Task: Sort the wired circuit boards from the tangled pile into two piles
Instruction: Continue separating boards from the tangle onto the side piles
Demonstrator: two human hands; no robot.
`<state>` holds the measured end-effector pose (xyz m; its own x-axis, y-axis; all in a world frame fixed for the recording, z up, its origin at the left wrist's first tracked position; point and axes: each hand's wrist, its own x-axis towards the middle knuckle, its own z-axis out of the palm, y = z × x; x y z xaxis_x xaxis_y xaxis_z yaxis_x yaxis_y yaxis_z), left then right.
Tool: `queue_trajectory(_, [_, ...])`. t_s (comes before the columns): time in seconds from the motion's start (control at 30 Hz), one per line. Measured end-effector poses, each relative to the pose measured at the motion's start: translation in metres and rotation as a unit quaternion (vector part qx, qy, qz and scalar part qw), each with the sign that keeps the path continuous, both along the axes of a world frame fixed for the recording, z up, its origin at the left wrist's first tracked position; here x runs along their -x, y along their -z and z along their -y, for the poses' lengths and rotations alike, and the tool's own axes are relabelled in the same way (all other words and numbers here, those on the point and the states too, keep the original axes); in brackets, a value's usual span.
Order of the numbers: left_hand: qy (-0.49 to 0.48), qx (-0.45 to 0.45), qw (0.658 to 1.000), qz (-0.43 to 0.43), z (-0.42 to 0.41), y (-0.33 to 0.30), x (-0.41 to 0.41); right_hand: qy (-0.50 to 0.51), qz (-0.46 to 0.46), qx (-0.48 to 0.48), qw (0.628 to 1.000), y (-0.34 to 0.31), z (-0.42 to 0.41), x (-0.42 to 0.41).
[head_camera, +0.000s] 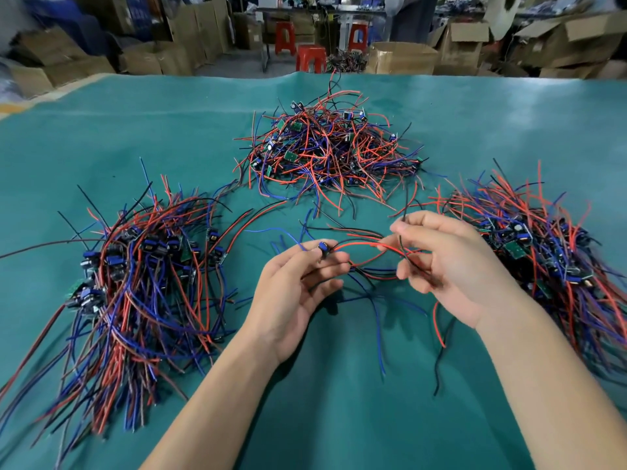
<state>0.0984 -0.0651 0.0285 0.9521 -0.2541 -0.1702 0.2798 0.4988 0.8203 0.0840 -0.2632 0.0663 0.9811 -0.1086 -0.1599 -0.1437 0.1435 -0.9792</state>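
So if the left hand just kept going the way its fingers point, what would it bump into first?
Probably the right hand. The left hand, pinching a small board, points up and right along the wires held between both hands. Depth is hard to judge; beyond lies the right pile.

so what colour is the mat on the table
Teal green mat, seen in the head view.

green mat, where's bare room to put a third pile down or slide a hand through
Bare green mat lies far left and far right of the tangled pile, and near, between the forearms. Crowded: left pile, right pile, and loose wires around the left hand and right hand.
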Motion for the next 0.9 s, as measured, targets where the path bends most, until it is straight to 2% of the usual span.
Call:
queue_trajectory(0.1, [-0.012,0.013,1.0,-0.019,0.0,-0.002,0.0,0.057,0.015,0.037,0.998,0.0,0.016,-0.002])
queue_trajectory(0.13, [-0.017,0.017,0.999,-0.024,0.0,-0.002,-0.001,0.088,0.024,0.093,0.991,0.002,0.021,-0.003])
queue_trajectory(0.17, [-0.02,0.016,0.999,-0.026,-0.001,-0.002,-0.001,0.117,0.036,0.203,0.971,0.006,0.024,-0.005])
queue_trajectory(0.23, [-0.013,0.01,1.0,-0.023,-0.001,-0.002,0.0,0.138,0.07,0.447,0.881,0.017,0.027,-0.008])
queue_trajectory(0.27, [-0.004,0.01,1.0,-0.022,0.0,-0.002,0.0,0.137,0.094,0.508,0.845,0.02,0.024,-0.008])
queue_trajectory(0.3, [0.009,0.017,1.0,-0.022,0.0,-0.003,0.001,0.129,0.122,0.518,0.837,0.021,0.02,-0.008])
queue_trajectory(0.4, [0.046,0.073,0.996,-0.035,-0.002,-0.006,0.001,0.089,0.16,0.51,0.84,0.022,0.014,-0.009])
queue_trajectory(0.43, [0.052,0.095,0.993,-0.038,-0.004,-0.006,0.001,0.068,0.146,0.5,0.851,0.022,0.015,-0.009])
queue_trajectory(0.47, [0.055,0.114,0.991,-0.04,-0.006,-0.007,0.0,0.037,0.125,0.463,0.877,0.022,0.015,-0.008])
queue_trajectory(0.57, [0.061,0.131,0.989,-0.029,-0.008,-0.006,0.0,-0.079,0.081,0.265,0.958,0.016,0.005,-0.003])
queue_trajectory(0.67, [0.069,0.092,0.993,-0.009,-0.008,-0.003,0.002,-0.16,0.073,0.093,0.98,0.015,-0.015,0.0])
queue_trajectory(0.73, [0.08,0.069,0.994,0.013,-0.006,-0.002,0.003,-0.133,0.118,0.015,0.984,0.017,-0.028,0.0])
queue_trajectory(0.8, [0.085,0.041,0.995,0.035,-0.004,0.0,0.004,-0.056,0.14,-0.039,0.988,0.022,-0.038,0.001])
queue_trajectory(0.9, [0.087,-0.011,0.995,0.057,-0.002,0.002,0.005,0.029,0.138,-0.049,0.989,0.029,-0.05,0.002])
